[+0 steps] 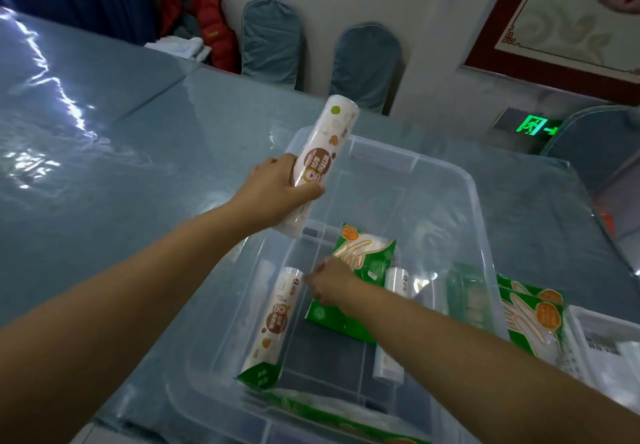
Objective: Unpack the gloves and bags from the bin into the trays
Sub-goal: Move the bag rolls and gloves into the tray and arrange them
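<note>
My left hand (277,187) grips a white roll of bags (325,146) with a brown label, held tilted above the far left corner of the clear plastic bin (478,222). My right hand (329,284) reaches down inside the bin and rests on a green pack of gloves (360,260); whether it grips the pack is unclear. Another bag roll (273,322) lies in the bin to the left of that hand, and a third roll (394,305) lies to the right. More green glove packs (533,319) lie outside the bin on the right.
The bin stands on a table under a glossy blue-grey cover (121,139). A white tray (609,346) sits at the right edge beside the glove packs. Blue chairs (367,63) stand behind the table, with a red jacket (197,14) at the back.
</note>
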`<state>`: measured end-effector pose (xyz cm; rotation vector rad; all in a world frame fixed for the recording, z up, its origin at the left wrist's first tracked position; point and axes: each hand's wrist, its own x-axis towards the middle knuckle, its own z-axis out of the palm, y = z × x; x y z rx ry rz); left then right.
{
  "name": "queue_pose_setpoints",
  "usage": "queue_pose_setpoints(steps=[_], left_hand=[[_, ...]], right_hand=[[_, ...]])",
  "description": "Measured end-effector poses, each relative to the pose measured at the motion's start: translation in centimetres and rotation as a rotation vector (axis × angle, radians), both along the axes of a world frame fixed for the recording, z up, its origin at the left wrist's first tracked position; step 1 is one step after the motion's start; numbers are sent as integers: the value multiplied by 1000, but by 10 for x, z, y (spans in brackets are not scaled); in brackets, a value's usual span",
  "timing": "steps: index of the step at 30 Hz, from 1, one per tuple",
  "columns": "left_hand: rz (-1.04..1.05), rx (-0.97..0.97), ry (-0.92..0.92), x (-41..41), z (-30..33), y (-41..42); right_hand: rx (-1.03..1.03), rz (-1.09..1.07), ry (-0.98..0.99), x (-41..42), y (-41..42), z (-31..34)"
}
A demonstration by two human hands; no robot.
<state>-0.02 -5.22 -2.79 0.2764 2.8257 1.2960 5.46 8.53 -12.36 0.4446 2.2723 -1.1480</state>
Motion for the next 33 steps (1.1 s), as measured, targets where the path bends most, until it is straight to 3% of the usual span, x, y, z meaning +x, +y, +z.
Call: queue_pose_setpoints(steps=[2,6,10,15,23,29,33], left_hand=[[0,1,-13,-1,-2,-3],[-18,-70,-36,-5,-5,-3],[-13,-7,-46,-5,-6,-3],[-19,-53,-20,-2,-5,-2],[-19,-135,49,10,8,9],[-103,190,33,47,45,71],[-263,173,35,92,65,133]], right_hand=[[24,42,-29,6,-16,-23],[-88,-63,-130,17,-41,-48],[-154,-175,-111,19,-40,-50],[-227,-364,65,5,-13,-14],[-362,-451,462,9,80,90],[-585,-543,631,47,165,139],[-713,-604,728,82,225,155]])
